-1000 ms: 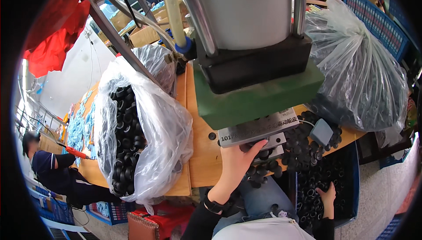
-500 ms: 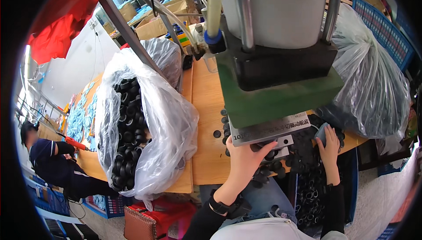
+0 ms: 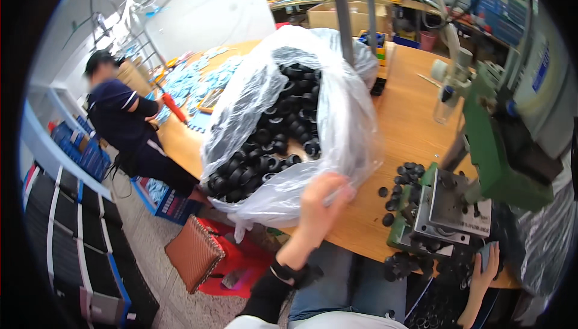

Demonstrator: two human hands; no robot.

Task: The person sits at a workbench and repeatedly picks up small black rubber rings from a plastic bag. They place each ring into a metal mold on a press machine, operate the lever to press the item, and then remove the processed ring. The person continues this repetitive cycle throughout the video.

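Observation:
My left hand, smeared by motion, is at the near right edge of a clear plastic bag. Its fingers are too blurred to show whether they hold anything. Inside the open bag lie many black round rubber-like caps. Over at the right, my right hand has its fingers around a grey-blue, mouse-shaped object. Just beyond that hand stands a press with a green head above a metal die block. Small black discs lie heaped along the near side of the die.
More black discs are scattered left of the press on the wooden table. A metal post rises behind the bag. A red stool-like item is below the table edge. Another person stands at the far left.
My left hand has left the press die and moved left to the bag. The view has turned left. My right hand stays on the grey-blue object.

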